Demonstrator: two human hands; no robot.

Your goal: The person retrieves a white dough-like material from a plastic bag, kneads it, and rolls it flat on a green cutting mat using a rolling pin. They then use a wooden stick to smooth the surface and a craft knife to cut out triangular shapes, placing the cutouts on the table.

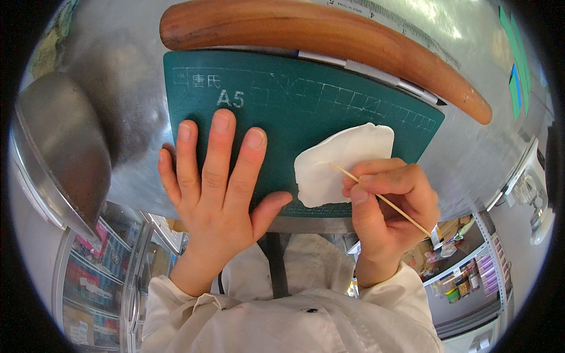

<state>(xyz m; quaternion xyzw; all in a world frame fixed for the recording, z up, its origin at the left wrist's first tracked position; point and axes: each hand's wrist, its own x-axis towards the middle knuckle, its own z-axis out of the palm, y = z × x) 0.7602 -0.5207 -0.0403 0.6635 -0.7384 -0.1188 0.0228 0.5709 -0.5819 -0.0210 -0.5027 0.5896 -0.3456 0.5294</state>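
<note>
My left hand [216,194] lies flat, palm down and fingers apart, on the left part of a green cutting mat [273,101]. My right hand [393,207] grips a thin wooden stick [399,211], probably a toothpick or skewer, between thumb and fingers. The stick's tip touches a flat, uneven sheet of white, dough-like material [335,152] on the mat's right side. A faint mark shows at the tip. Part of the sheet's lower right lies hidden behind my right fingers.
Beyond the mat lie a craft knife [375,73], a brown wooden rolling pin [282,26] and a clear ruler [397,22]. A metal scoop or bowl [66,145] stands at the left. Green tape strips [516,66] are at the far right. The metal table's near edge runs below the mat.
</note>
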